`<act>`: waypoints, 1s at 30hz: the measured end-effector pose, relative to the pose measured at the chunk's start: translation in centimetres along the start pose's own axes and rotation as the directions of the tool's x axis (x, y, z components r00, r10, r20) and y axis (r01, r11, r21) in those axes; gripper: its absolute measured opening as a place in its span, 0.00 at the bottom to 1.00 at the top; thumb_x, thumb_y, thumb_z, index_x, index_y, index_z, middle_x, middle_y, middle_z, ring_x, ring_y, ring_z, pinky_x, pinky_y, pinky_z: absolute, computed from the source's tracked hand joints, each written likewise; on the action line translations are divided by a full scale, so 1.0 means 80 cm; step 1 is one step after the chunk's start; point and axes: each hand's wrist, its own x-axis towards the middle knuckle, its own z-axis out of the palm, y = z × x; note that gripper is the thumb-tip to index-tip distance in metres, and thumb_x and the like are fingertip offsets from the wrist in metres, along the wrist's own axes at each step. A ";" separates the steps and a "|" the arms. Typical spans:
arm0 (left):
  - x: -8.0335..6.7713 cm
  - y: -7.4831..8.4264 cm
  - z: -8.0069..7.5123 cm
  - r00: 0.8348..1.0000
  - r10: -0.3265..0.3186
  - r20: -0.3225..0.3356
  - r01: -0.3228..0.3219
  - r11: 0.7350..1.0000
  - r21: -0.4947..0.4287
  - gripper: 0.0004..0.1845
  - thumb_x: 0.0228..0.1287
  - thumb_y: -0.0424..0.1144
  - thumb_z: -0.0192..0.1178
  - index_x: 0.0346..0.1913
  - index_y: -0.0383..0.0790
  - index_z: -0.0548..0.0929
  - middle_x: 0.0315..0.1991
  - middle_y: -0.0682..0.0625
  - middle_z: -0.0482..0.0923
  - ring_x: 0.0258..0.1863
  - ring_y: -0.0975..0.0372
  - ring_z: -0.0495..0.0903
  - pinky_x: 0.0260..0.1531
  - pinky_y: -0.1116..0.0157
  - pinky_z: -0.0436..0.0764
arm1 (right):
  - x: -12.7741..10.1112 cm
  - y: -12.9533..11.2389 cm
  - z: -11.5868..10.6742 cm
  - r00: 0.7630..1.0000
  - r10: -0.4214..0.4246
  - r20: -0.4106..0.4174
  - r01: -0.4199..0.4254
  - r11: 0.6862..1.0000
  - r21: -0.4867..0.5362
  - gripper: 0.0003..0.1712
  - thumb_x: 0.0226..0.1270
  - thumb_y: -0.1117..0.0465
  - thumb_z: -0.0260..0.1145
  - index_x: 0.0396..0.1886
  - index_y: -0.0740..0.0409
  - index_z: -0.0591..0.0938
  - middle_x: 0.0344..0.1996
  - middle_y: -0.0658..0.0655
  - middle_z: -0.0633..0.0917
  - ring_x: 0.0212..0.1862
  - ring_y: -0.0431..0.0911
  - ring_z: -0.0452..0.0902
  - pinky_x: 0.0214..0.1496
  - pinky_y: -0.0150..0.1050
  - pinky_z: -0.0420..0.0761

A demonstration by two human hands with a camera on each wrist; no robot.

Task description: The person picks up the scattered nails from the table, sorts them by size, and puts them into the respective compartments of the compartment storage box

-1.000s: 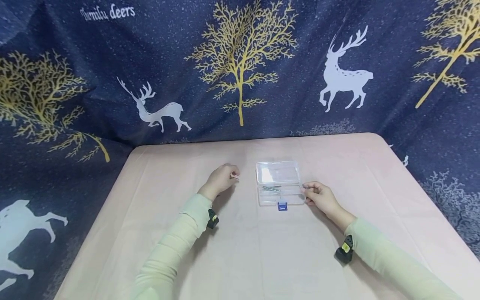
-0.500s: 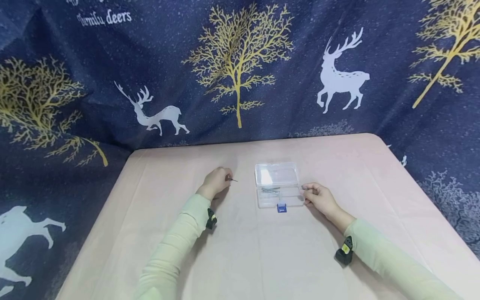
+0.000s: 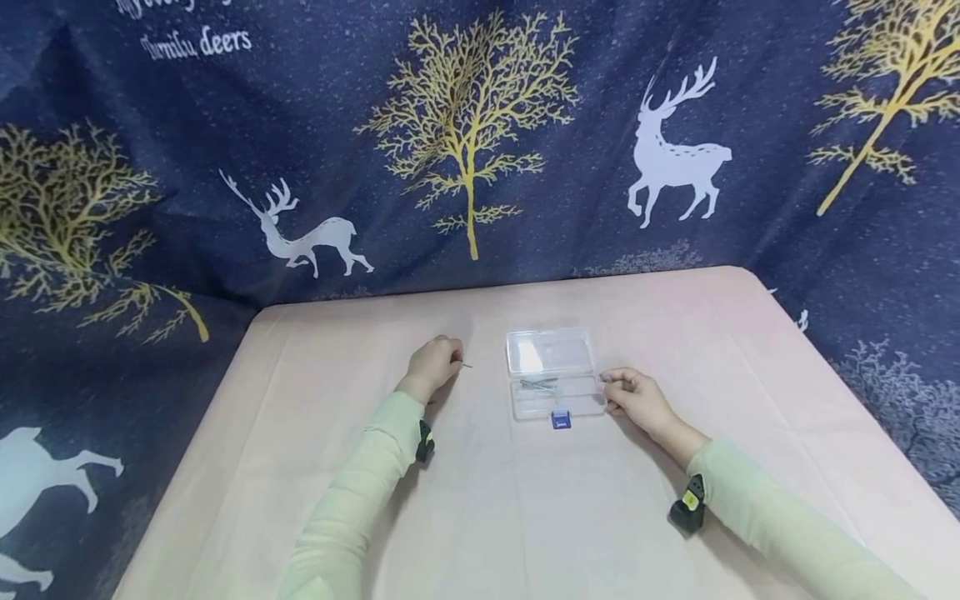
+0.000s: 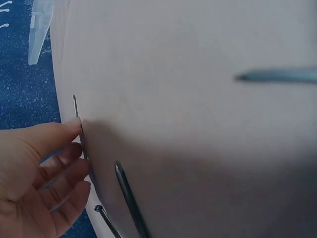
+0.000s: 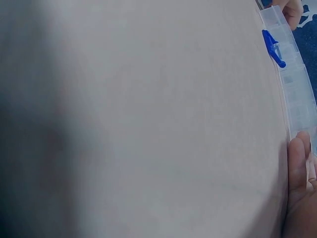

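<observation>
Only the left wrist view clearly shows three loose nails (image 4: 132, 201), one blurred. The right hand (image 3: 636, 398) pinches the open box (image 3: 585, 405) by its end; only the head view shows nails inside (image 3: 538, 384). The left hand (image 3: 435, 362) pinches another nail (image 4: 75, 105).

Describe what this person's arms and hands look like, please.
Both arms wear long, pale green sleeves, the left sleeve visibly creased, the right sleeve looking smoother. A small black device sits at each wrist, left and right; the right one bears a yellow patch. The left hand and right hand are gloveless.
</observation>
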 end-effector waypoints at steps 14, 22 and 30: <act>-0.002 -0.005 0.005 0.999 0.044 0.012 -0.044 0.999 0.003 0.05 0.66 0.33 0.56 0.32 0.38 0.80 0.33 0.48 0.74 0.32 0.60 0.73 0.37 0.65 0.79 | 0.002 0.003 0.001 1.000 -0.019 0.007 0.019 1.000 0.008 0.20 0.67 0.69 0.56 0.55 0.78 0.70 0.25 0.49 0.80 0.24 0.34 0.76 0.32 0.28 0.83; -0.005 -0.006 0.003 0.999 0.033 -0.001 -0.033 0.997 -0.070 0.05 0.67 0.32 0.53 0.36 0.36 0.78 0.32 0.47 0.76 0.31 0.59 0.74 0.38 0.63 0.80 | 0.001 -0.001 0.003 1.000 -0.017 -0.004 0.018 1.000 0.014 0.21 0.67 0.68 0.57 0.55 0.78 0.70 0.25 0.49 0.80 0.24 0.34 0.75 0.31 0.27 0.82; -0.016 -0.007 -0.002 1.000 0.012 -0.010 -0.015 0.917 -0.398 0.01 0.60 0.30 0.58 0.33 0.35 0.79 0.29 0.48 0.79 0.27 0.63 0.74 0.29 0.69 0.78 | 0.003 0.002 0.004 1.000 -0.007 -0.011 0.007 1.000 0.016 0.20 0.66 0.68 0.57 0.55 0.78 0.70 0.24 0.48 0.79 0.24 0.34 0.75 0.30 0.27 0.82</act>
